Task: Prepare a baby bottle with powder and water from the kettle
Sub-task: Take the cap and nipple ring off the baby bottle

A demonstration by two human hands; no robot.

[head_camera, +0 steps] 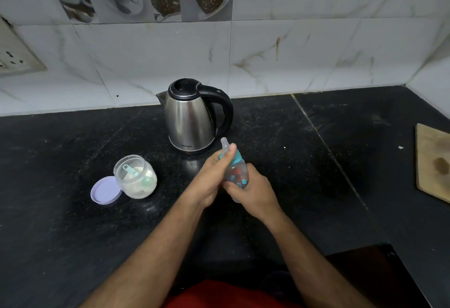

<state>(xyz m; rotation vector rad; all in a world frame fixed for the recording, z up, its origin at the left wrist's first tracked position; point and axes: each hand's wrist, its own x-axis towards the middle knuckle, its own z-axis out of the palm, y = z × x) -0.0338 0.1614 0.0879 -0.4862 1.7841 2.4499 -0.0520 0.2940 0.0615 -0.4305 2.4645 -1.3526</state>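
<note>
Over the black counter (73, 210), both hands' grip holds the baby bottle (235, 173): left hand (214, 176), right hand (253, 193)

Steel, clear plastic and dark polished stone in front of me.

The kettle (192, 117) is brushed stainless steel with a soft sheen, and its lid and handle are glossy black plastic. The bottle (236, 172) my fingers (227, 155) hold is see-through plastic with printed patterns, a teal plastic collar and a cloudy, rubbery-looking teat. The jar (135, 176) is clear, smooth plastic with pale powder inside and a glossy teal plastic scoop (131, 172); its lilac lid (106, 190) looks like matt plastic. The surface (73, 222) is black speckled stone, polished but dusty. The wall tiles (316, 52) are glossy, marble-patterned. The board (433, 161) at right is matt, stained wood.
</note>
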